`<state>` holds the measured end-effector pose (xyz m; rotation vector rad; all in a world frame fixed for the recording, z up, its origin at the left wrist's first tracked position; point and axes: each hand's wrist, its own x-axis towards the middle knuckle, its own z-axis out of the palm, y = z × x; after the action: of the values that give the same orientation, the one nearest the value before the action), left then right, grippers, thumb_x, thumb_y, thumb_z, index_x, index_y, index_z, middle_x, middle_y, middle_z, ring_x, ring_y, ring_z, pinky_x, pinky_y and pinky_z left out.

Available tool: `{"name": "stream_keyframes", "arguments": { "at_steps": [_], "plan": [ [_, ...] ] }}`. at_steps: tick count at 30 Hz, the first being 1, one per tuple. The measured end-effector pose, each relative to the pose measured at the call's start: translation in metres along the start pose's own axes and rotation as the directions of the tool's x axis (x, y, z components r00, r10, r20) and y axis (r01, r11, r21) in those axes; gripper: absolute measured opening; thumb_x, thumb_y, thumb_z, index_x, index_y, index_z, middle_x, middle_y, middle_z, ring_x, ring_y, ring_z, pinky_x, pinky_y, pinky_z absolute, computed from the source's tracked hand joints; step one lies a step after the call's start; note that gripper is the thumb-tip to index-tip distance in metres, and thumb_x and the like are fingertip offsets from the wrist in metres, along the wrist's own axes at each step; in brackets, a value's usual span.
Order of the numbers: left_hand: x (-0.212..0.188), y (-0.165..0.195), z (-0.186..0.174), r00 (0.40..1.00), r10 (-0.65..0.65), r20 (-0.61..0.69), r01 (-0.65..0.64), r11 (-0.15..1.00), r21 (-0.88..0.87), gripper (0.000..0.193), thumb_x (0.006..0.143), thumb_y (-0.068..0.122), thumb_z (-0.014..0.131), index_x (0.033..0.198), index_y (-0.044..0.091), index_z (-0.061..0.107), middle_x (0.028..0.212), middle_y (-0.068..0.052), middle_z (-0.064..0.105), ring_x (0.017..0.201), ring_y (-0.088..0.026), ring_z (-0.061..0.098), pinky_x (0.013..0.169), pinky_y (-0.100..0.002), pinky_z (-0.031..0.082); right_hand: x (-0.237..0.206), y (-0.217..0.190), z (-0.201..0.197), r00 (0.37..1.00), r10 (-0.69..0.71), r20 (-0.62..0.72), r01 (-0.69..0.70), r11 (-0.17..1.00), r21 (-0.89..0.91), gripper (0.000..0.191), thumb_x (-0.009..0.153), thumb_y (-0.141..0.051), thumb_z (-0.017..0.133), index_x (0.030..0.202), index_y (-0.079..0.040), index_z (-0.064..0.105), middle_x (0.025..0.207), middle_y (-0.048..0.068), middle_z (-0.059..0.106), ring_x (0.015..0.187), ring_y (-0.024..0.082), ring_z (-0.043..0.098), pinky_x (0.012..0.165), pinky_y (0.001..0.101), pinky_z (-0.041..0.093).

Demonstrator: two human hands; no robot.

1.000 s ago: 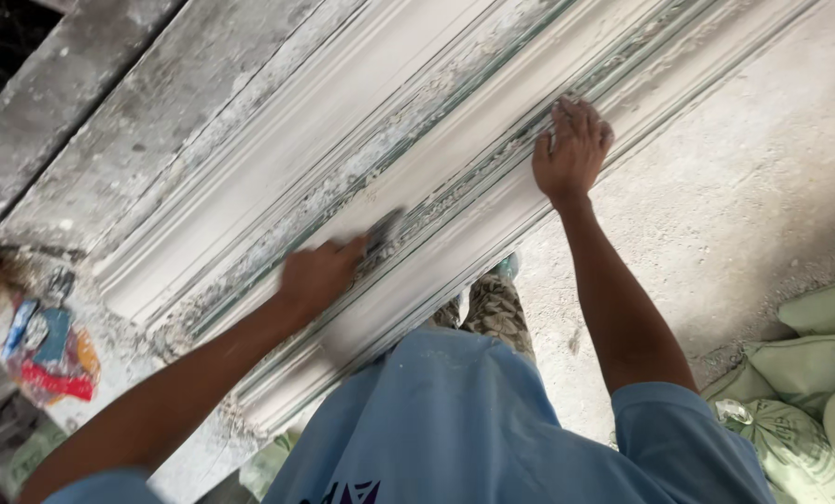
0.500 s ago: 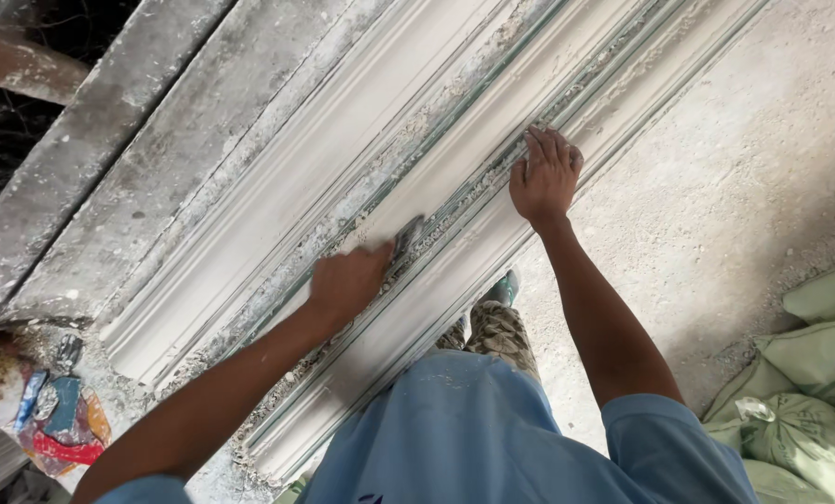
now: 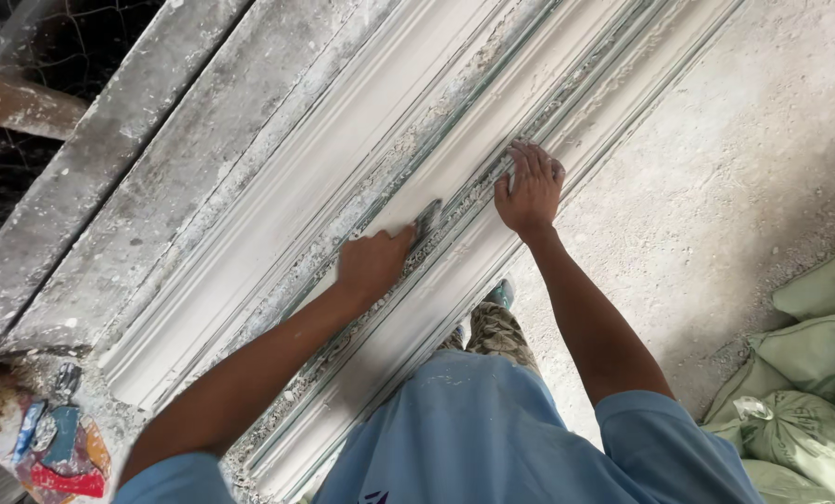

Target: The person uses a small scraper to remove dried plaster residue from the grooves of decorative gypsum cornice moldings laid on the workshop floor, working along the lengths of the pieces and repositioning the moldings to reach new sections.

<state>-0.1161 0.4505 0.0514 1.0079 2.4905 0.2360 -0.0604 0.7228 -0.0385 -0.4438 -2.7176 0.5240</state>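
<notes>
A long white plaster moulding (image 3: 277,201) with several ridges and grooves runs diagonally from lower left to upper right on a dusty bench (image 3: 137,159). My left hand (image 3: 372,266) is closed around a small flat metal scraper (image 3: 427,220), its blade in a groove filled with plaster crumbs. My right hand (image 3: 529,187) lies flat on the moulding just right of the blade, fingers spread, pressing down on a ridge.
Green filled sacks (image 3: 809,364) lie on the concrete floor (image 3: 716,187) at the lower right. A pile of colourful wrappers and small tools (image 3: 53,448) sits at the bench's lower left end. Wire mesh and a wooden beam (image 3: 16,103) are at upper left.
The view shifted, and my left hand pushed the scraper up along the groove toward my right hand. My right hand stayed pressed on the moulding.
</notes>
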Motion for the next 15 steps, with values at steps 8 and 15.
{"name": "stream_keyframes", "arguments": {
  "at_steps": [8,15],
  "plan": [
    [0.095,0.035,0.021,0.958,0.156,-0.241,-0.152,0.988,0.035,0.038,0.098,0.017,0.054,0.135,0.011,0.061,0.083,-0.015,0.071,0.071,-0.035,0.072,0.057,-0.051,0.055,0.0,0.002,-0.007,1.0,-0.001,0.012,0.001,1.0,0.014,0.031,0.093,-0.019,0.057,0.121,-0.006,0.056,0.145,0.01,0.059,0.143,0.034,0.046,0.117,0.0565,0.027],
    [-0.001,0.007,-0.015,0.998,-0.053,0.015,0.052,0.997,0.059,0.039,0.099,0.026,0.051,0.137,0.022,0.058,0.083,-0.015,0.072,0.065,-0.037,0.073,0.056,-0.054,0.055,-0.002,0.008,0.004,1.0,0.026,0.008,-0.026,0.996,0.083,0.03,0.091,-0.017,0.056,0.119,-0.006,0.056,0.145,0.012,0.059,0.143,0.033,0.045,0.117,0.0575,0.027]
  ]
}}
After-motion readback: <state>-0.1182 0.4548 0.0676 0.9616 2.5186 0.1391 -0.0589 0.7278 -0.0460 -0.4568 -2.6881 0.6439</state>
